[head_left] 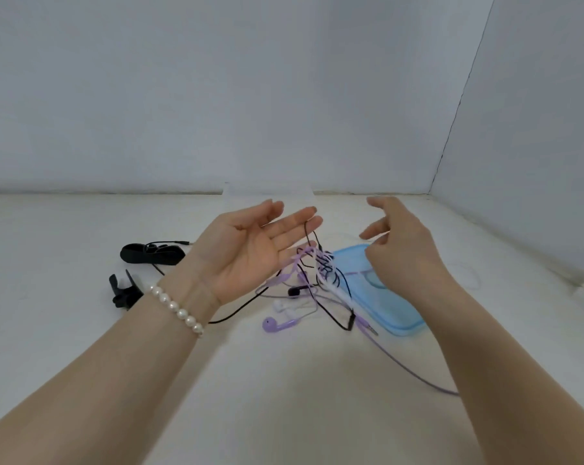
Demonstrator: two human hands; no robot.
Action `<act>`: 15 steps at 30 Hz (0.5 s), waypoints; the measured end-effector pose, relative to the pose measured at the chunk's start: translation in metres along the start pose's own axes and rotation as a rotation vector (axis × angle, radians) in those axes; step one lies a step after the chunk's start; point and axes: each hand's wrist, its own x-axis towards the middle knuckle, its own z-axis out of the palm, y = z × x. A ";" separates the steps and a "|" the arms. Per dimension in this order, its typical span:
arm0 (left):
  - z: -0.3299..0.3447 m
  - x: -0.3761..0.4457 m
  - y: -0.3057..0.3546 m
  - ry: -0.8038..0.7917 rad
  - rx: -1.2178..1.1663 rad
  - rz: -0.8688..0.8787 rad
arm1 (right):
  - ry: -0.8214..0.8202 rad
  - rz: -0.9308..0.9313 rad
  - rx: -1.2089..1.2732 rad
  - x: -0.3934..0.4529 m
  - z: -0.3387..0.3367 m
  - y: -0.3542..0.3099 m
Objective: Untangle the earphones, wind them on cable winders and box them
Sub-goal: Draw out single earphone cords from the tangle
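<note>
A tangle of black, purple and white earphone cables (319, 271) hangs between my hands above the white table (82, 330). My left hand (250, 250) is palm up with straight fingers, and a black cable loop is draped over its fingertips. My right hand (401, 243) hovers just right of the tangle, fingers loosely spread; a faint white cable passes by its thumb, with no clear grip. A purple earbud (272, 325), a white earbud (278, 305) and a black earbud (294, 292) lie below. A black cable winder (124, 292) lies at the left.
A blue box lid (391, 307) lies flat under my right hand. A black winder with cable on it (149, 253) sits behind my left wrist. A purple cable (418, 374) trails right under my forearm. A translucent object (267, 191) stands against the back wall.
</note>
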 end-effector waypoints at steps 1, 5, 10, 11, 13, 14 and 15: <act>0.000 0.000 -0.001 -0.008 0.017 -0.004 | 0.059 0.003 0.040 0.000 -0.001 -0.001; 0.001 -0.001 -0.003 -0.044 0.052 -0.010 | 0.109 -0.073 0.326 -0.001 -0.005 -0.012; -0.001 -0.002 0.000 -0.050 0.067 0.063 | -0.379 -0.089 0.295 -0.012 -0.011 -0.021; -0.001 -0.002 0.001 -0.053 0.061 0.081 | -0.448 -0.070 0.227 -0.012 -0.010 -0.019; -0.002 -0.002 0.004 -0.055 0.048 0.119 | -0.547 -0.053 0.166 -0.013 -0.008 -0.017; -0.003 -0.002 0.005 -0.052 0.043 0.141 | -0.554 -0.049 0.181 -0.013 -0.007 -0.015; -0.004 -0.003 0.006 -0.046 0.040 0.163 | -0.530 -0.045 0.213 -0.011 -0.008 -0.015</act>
